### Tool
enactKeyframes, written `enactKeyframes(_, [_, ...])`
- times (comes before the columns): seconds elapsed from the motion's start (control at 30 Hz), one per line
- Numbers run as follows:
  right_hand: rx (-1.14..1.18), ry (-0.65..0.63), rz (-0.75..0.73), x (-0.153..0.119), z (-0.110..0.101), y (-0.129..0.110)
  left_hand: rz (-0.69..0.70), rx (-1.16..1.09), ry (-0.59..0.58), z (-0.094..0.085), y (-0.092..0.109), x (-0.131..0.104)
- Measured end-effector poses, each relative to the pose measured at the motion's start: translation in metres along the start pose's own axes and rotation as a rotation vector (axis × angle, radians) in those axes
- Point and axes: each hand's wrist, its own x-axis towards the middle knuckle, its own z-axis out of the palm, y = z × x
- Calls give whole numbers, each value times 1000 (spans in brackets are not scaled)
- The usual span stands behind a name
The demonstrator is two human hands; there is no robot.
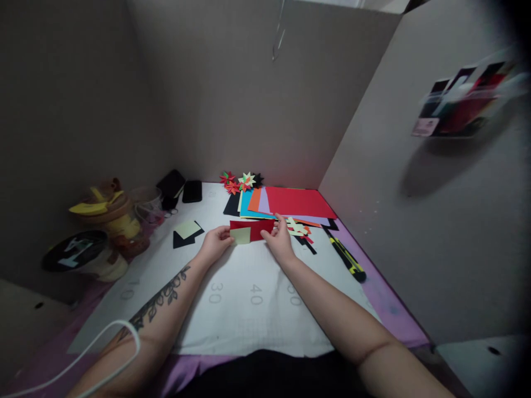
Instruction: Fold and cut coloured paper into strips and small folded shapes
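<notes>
Between my two hands, just over the white sheet, is a strip of red paper (258, 230) with a pale green paper square (240, 236) against its left part. My left hand (217, 243) pinches the left end, where the green square lies. At the right end, the thumb and fingers of my right hand (279, 239) grip the red paper. Left of my left hand lie a pale green square (186, 229) and black paper pieces (182, 240). Small paper strips (301, 228) in white, red, orange and black lie just beyond my right hand.
A stack of coloured sheets (301, 202) lies at the back, with folded paper stars (245, 181) behind it. A yellow-black utility knife (346, 257) is at the right edge. Pots (110, 221), a lidded cup (83, 254) and a black phone-like object (192, 191) stand left. Grey walls enclose the table.
</notes>
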Motion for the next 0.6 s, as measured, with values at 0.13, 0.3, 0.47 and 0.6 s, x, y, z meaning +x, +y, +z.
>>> enactKeyframes(0.13, [-91,24,-79,-1,-2,-1,17,9,31,0,-1,1])
enactKeyframes(0.3, [-317,149,-471,-10,-6,-15,47,59,45,0,-1,1])
enactKeyframes(0.47, [-570,5,-740,-26,-5,-34,159,160,64,1,-5,-2])
enactKeyframes(0.6, [-659,-37,-766,-31,-2,-43,258,371,86,3,1,-11])
